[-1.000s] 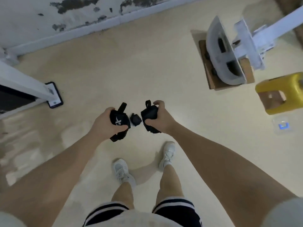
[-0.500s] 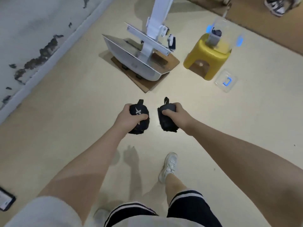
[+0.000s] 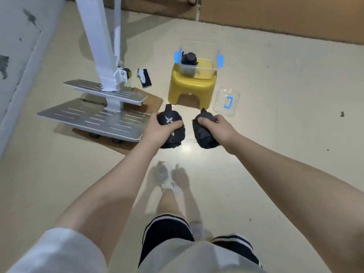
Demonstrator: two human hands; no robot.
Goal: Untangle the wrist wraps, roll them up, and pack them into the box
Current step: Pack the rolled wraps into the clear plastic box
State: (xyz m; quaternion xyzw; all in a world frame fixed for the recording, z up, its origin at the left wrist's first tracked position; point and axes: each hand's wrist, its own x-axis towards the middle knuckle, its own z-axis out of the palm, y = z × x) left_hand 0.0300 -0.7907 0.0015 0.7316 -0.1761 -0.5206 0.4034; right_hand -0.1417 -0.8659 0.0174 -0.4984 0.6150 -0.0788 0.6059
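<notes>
The left hand [image 3: 157, 127] and right hand [image 3: 220, 126] each clench a rolled wrist wrap [image 3: 173, 128], apart from the clear box [image 3: 204, 69] beyond on the yellow stool [image 3: 191, 89], where a slackened grip could let a roll unwind.

Soft, even indoor light; wide-angle view with slight motion blur.
A pale glare spot sits on the floor [image 3: 186, 148] between the two hands. Faint doubled shadows fall around the shoe [image 3: 166, 177]. Straight lines bend toward the edges, and the shorts [image 3: 165, 231] look smeared.
</notes>
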